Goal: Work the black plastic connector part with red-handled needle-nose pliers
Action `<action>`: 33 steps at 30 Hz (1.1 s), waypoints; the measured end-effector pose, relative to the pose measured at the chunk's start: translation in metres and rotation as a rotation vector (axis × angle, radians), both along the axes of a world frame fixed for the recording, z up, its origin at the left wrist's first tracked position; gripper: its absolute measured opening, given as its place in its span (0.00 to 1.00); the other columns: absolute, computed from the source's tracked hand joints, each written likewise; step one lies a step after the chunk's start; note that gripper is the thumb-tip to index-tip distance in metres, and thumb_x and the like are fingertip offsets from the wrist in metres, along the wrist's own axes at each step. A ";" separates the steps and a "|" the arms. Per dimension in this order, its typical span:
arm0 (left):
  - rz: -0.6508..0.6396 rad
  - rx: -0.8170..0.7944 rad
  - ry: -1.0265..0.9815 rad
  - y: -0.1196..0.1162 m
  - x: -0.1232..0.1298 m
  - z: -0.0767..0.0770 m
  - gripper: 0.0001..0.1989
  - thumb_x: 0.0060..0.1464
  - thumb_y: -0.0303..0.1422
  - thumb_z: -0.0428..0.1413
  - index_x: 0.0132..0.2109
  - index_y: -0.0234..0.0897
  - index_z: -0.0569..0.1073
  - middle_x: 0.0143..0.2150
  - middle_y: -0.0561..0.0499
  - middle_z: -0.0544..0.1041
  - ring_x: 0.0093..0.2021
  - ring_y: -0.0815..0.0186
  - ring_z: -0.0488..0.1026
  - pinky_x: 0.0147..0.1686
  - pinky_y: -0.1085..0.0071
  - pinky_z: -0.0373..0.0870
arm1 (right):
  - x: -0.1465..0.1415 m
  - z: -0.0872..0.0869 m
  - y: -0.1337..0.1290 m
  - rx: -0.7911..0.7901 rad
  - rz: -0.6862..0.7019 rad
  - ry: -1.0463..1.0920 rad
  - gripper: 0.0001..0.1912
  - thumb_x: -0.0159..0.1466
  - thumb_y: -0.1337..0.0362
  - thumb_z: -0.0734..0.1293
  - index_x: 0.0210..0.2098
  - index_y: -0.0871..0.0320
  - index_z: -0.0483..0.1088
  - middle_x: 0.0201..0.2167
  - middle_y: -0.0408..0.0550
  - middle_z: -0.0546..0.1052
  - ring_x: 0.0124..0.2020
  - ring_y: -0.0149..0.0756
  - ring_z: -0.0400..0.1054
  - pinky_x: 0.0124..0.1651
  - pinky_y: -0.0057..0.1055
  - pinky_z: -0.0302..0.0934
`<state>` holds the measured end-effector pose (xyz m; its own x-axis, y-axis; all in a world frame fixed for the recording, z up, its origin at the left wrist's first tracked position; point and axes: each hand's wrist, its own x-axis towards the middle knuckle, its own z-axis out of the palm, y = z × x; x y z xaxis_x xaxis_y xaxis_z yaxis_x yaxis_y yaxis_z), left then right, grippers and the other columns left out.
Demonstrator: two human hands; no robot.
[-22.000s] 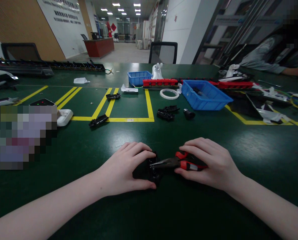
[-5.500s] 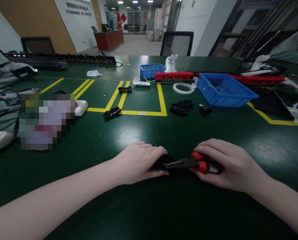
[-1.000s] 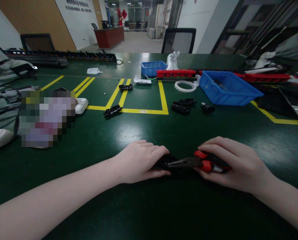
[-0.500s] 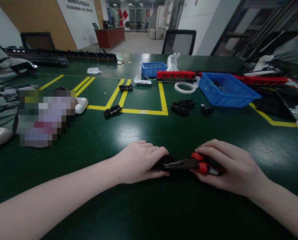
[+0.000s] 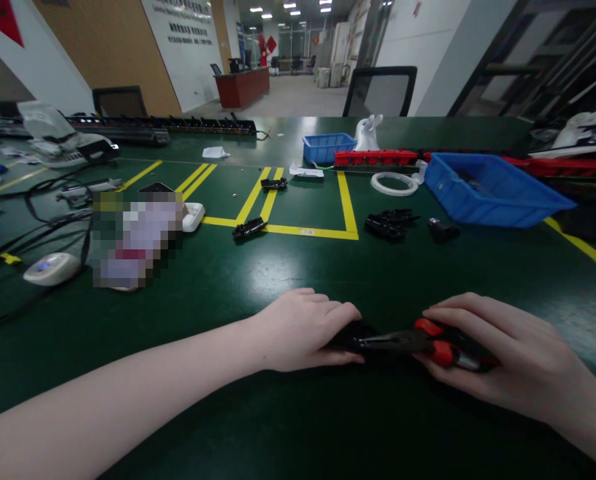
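The left hand [image 5: 305, 333] is curling its fingers and thumb around a small, shiny black part [image 5: 348, 337], and most of that part is hiding under the hand. The right hand [image 5: 513, 353] is closing partway around one pair of pliers [image 5: 443, 353]. The pliers are showing smooth red and black grips and a long, thin, dark metal nose. The nose is pointing at the left hand, and its tip seems to be touching the black part, but that spot is too dark to be sure.

So the black part is sitting between the left fingers and thumb, just beside the tip of the pliers. Both hands are working low over the smooth, shiny green desk [image 5: 278, 427].

Past the hands, two bumpy black pieces [image 5: 249, 229] are lying apart, each by the flat yellow tape [image 5: 308, 233]. To the right, at least two more are resting in a small pile [image 5: 388, 225], with one short, round black piece [image 5: 443, 230] lying near them. Farther back, two blue plastic trays [image 5: 503, 203] are standing, one big and one small. One flat white ring [image 5: 394, 193] is lying between the pile and the one long red strip [image 5: 375, 159].
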<state>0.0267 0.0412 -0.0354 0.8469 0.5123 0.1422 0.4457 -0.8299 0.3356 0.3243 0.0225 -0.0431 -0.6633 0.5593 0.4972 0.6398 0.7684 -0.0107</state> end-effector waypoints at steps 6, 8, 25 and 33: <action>0.002 0.009 0.021 0.000 0.001 0.001 0.20 0.63 0.46 0.56 0.52 0.35 0.67 0.43 0.50 0.79 0.40 0.62 0.78 0.38 0.67 0.70 | -0.004 0.003 -0.001 0.011 0.014 0.001 0.14 0.62 0.58 0.67 0.46 0.55 0.68 0.37 0.53 0.76 0.30 0.41 0.73 0.27 0.38 0.70; 0.002 0.010 0.028 0.000 0.001 0.002 0.20 0.63 0.46 0.56 0.52 0.35 0.67 0.44 0.50 0.79 0.41 0.62 0.78 0.38 0.67 0.70 | -0.008 0.006 -0.002 0.027 0.023 -0.003 0.13 0.62 0.59 0.67 0.45 0.55 0.68 0.36 0.52 0.76 0.29 0.41 0.73 0.26 0.37 0.70; 0.030 -0.017 0.035 -0.002 0.001 0.003 0.19 0.63 0.45 0.57 0.51 0.36 0.67 0.41 0.51 0.78 0.39 0.63 0.78 0.38 0.67 0.71 | -0.004 0.008 -0.001 -0.004 0.007 0.015 0.16 0.59 0.60 0.70 0.46 0.54 0.69 0.37 0.51 0.76 0.31 0.41 0.73 0.27 0.38 0.69; 0.024 -0.025 0.021 -0.002 0.001 0.003 0.18 0.62 0.44 0.57 0.51 0.36 0.68 0.42 0.50 0.79 0.40 0.62 0.78 0.38 0.67 0.71 | 0.000 0.002 0.000 -0.005 -0.001 0.002 0.16 0.60 0.59 0.69 0.46 0.54 0.68 0.38 0.50 0.75 0.32 0.41 0.72 0.28 0.38 0.68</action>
<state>0.0282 0.0390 -0.0321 0.8369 0.5360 0.1111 0.4728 -0.8101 0.3468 0.3241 0.0221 -0.0414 -0.6622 0.5624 0.4952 0.6403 0.7679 -0.0158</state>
